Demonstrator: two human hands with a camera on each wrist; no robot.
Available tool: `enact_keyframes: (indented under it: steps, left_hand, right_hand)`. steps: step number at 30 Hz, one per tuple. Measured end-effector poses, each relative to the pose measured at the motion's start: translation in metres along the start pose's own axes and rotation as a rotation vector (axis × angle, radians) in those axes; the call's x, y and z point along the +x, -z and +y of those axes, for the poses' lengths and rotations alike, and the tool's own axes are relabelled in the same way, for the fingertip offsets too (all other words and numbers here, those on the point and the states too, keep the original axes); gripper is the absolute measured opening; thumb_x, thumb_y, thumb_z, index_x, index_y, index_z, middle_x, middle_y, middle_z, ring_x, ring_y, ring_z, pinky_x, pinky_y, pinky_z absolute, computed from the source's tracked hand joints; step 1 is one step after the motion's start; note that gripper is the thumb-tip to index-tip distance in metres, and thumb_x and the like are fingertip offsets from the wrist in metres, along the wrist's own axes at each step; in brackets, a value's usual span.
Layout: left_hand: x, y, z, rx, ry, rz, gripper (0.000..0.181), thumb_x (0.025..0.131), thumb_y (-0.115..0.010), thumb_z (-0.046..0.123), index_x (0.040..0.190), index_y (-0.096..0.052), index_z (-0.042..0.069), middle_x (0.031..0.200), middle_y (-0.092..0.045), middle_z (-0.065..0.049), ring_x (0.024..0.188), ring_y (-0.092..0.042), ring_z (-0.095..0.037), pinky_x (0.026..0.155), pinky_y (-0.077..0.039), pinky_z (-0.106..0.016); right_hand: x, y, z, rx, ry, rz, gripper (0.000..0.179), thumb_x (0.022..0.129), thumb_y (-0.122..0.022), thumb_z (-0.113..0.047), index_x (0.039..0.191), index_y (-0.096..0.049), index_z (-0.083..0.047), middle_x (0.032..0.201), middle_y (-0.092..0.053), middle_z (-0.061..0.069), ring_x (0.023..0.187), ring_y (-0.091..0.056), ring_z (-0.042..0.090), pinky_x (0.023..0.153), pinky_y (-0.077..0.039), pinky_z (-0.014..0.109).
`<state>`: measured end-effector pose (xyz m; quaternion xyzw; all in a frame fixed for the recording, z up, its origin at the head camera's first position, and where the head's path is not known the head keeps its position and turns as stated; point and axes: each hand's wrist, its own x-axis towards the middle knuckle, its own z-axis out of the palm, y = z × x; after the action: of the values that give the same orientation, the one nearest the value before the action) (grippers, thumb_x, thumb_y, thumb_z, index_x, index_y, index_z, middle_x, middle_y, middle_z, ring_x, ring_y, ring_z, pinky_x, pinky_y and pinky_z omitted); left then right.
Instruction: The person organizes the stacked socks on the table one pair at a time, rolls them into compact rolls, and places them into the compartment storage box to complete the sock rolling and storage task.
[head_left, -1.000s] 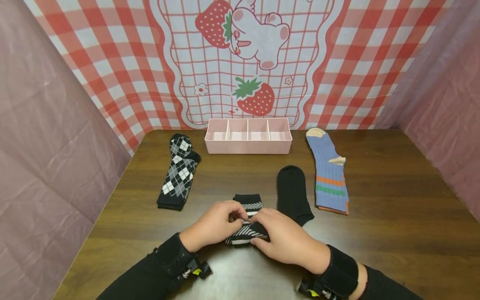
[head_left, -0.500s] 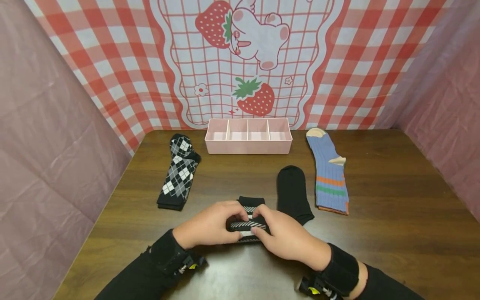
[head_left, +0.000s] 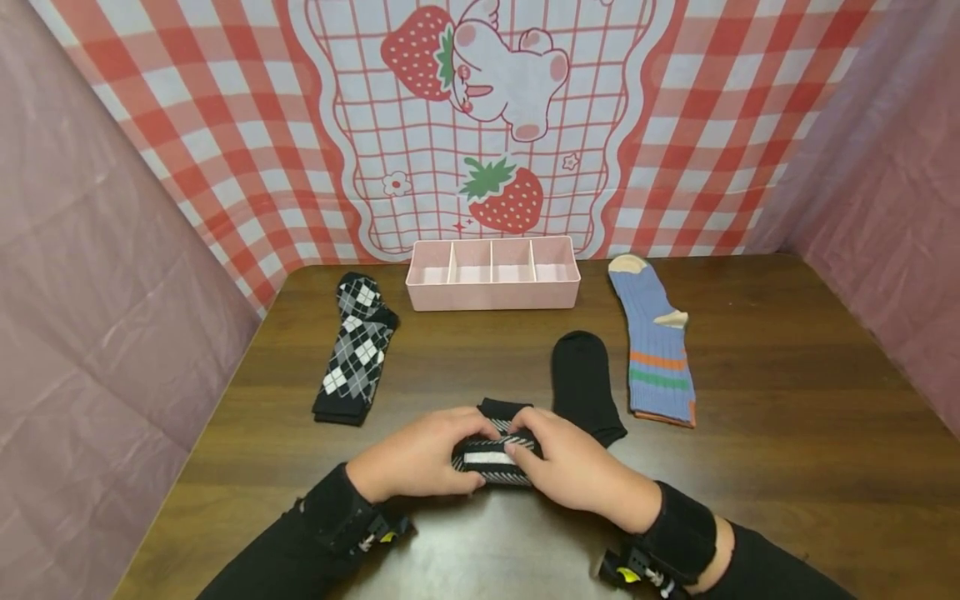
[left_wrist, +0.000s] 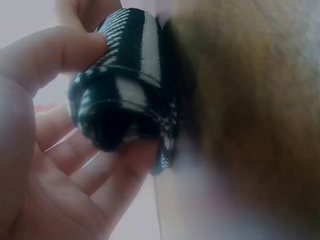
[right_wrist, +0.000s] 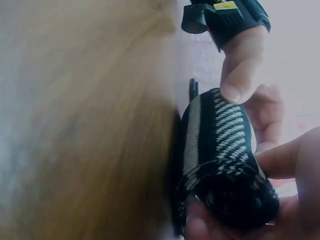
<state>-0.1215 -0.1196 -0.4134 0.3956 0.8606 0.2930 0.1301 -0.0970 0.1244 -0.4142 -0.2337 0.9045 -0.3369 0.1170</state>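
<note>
A black sock with white stripes (head_left: 491,459) lies near the front of the table, its near part rolled up and a black end flat beyond the roll. My left hand (head_left: 420,454) grips the roll's left end, thumb on the near side and fingers around the far side. At the other end my right hand (head_left: 581,462) holds the roll between curled fingers and thumb. Both wrist views show the rolled sock (left_wrist: 131,65) as a thick coil, with the right hand's thumb and fingers (right_wrist: 282,160) around it.
A plain black sock (head_left: 583,383) lies just right of the roll. Farther right is a blue striped sock (head_left: 656,350); an argyle sock (head_left: 358,350) lies on the left. At the back stands a pink box (head_left: 492,296) with several compartments, before a checked cloth (head_left: 675,125).
The striped sock has been rolled farther toward its black end, so the roll is thicker and less flat fabric shows beyond it. Both hands have stayed at its ends.
</note>
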Motion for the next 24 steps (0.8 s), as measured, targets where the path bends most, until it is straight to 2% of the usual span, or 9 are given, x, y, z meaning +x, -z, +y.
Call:
enact_keyframes:
  steps: [6,11,15,19,24]
  left_hand:
    - [-0.0003,-0.0006,0.0003,-0.019,0.016,0.017,0.043,0.086,-0.079,0.024,0.127,-0.067,0.018,0.118,-0.064,0.008,0.100,-0.058,-0.006,0.089,-0.050,-0.027]
    - [0.0004,-0.0023,-0.0023,-0.047,0.044,0.028,0.041,0.086,-0.078,0.023,0.125,-0.069,0.018,0.116,-0.067,0.008,0.096,-0.059,-0.006,0.085,-0.051,-0.026]
    - [0.0008,-0.0037,-0.0061,-0.065,0.046,0.050,0.036,0.087,-0.076,0.021,0.122,-0.071,0.015,0.114,-0.067,0.006,0.096,-0.060,-0.008,0.084,-0.051,-0.027]
    - [0.0009,-0.0038,-0.0082,-0.076,0.031,0.079,0.032,0.089,-0.074,0.019,0.120,-0.073,0.011,0.111,-0.065,0.005,0.097,-0.059,-0.010,0.085,-0.051,-0.029]
    - [0.0013,-0.0042,-0.0085,-0.032,0.030,0.058,0.030,0.092,-0.070,0.021,0.121,-0.074,0.013,0.109,-0.065,0.007,0.097,-0.060,-0.008,0.088,-0.051,-0.029]
  right_hand:
    - [-0.0016,-0.0042,-0.0012,-0.201,0.081,0.126,0.024,0.099,-0.070,-0.029,0.118,-0.063,-0.015,0.113,-0.062,-0.001,0.101,-0.061,0.014,0.085,-0.052,0.038]
    - [-0.0044,-0.0033,-0.0056,-0.288,0.147,0.200,0.028,0.093,-0.077,-0.030,0.112,-0.064,-0.014,0.106,-0.060,-0.002,0.095,-0.057,0.013,0.080,-0.052,0.035]
    - [-0.0062,-0.0034,-0.0084,-0.313,0.171,0.190,0.038,0.088,-0.082,-0.038,0.114,-0.066,-0.014,0.108,-0.061,-0.003,0.093,-0.056,0.011,0.079,-0.052,0.032]
    - [-0.0064,-0.0036,-0.0089,-0.336,0.179,0.154,0.051,0.082,-0.087,-0.040,0.120,-0.066,-0.013,0.113,-0.061,-0.002,0.099,-0.058,0.013,0.084,-0.053,0.034]
    - [-0.0063,-0.0046,-0.0089,-0.348,0.189,0.087,0.052,0.082,-0.088,-0.035,0.122,-0.065,-0.010,0.116,-0.061,0.000,0.104,-0.059,0.015,0.088,-0.053,0.037]
